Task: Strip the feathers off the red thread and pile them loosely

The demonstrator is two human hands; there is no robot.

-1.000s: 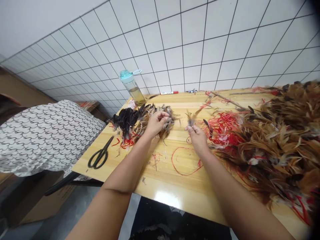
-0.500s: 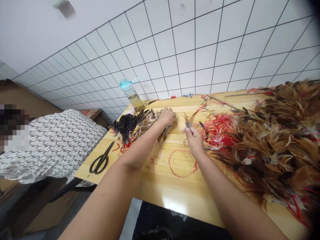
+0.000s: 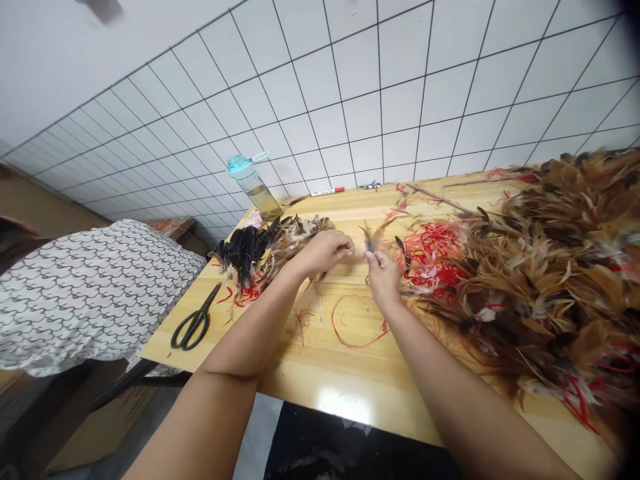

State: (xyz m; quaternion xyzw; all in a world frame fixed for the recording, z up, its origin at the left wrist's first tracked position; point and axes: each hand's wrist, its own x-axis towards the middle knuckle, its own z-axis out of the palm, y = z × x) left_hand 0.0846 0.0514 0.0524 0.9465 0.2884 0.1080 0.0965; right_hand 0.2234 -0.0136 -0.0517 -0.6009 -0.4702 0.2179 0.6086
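Observation:
My right hand (image 3: 384, 272) pinches a small bunch of brown feathers (image 3: 371, 239) between thumb and fingertips, with the tips pointing up and away from me. Just left of it, my left hand (image 3: 327, 251) is closed with its fingertips together, and whatever they hold is too small to make out. Behind and left of that hand lies a pile of loose brown and pale feathers (image 3: 290, 248), next to a clump of black feathers (image 3: 246, 252). A loop of red string (image 3: 334, 320) rests on the table below my hands.
Black scissors (image 3: 193, 325) lie at the table's left edge. A water bottle (image 3: 257, 190) stands by the tiled wall, near a marker (image 3: 327, 192). Red strings (image 3: 435, 243) and a big heap of brown feathers (image 3: 540, 287) cover the right side. A person in patterned cloth (image 3: 100, 287) is at left.
My left hand has come away from the loose feather pile, moving right and towards me, closer to my right hand. The right hand still holds its feathers. The view has shifted slightly.

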